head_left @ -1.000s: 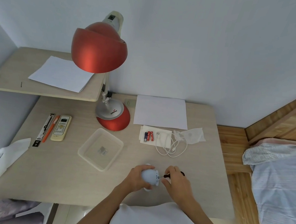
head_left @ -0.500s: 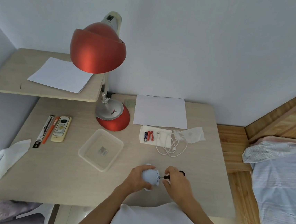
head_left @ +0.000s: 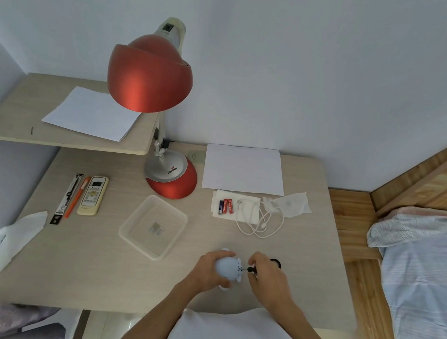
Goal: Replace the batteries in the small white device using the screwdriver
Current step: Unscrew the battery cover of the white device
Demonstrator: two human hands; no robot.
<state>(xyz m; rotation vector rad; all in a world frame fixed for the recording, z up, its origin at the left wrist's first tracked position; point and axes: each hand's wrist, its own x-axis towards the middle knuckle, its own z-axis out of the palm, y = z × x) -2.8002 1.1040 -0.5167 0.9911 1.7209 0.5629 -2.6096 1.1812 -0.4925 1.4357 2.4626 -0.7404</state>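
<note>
My left hand [head_left: 208, 270] grips the small white rounded device [head_left: 228, 268] just above the desk's front edge. My right hand [head_left: 267, 280] holds a small black screwdriver [head_left: 251, 269] whose tip meets the device's right side; most of the tool is hidden by my fingers. Three batteries [head_left: 225, 206], two red and one dark blue, lie side by side on a white tissue [head_left: 221, 197] further back on the desk.
A clear plastic tray [head_left: 153, 226] sits left of my hands. Behind stand a red desk lamp [head_left: 171, 176], a white sheet [head_left: 244, 168], a coiled white cable [head_left: 262, 222] and a plastic bag [head_left: 291, 203]. A remote [head_left: 93, 195], pens and a tissue [head_left: 9, 241] lie at the left. A bed [head_left: 423, 270] is at the right.
Both hands stay on the device and the screwdriver at the same spot; only the camera view has shifted slightly.
</note>
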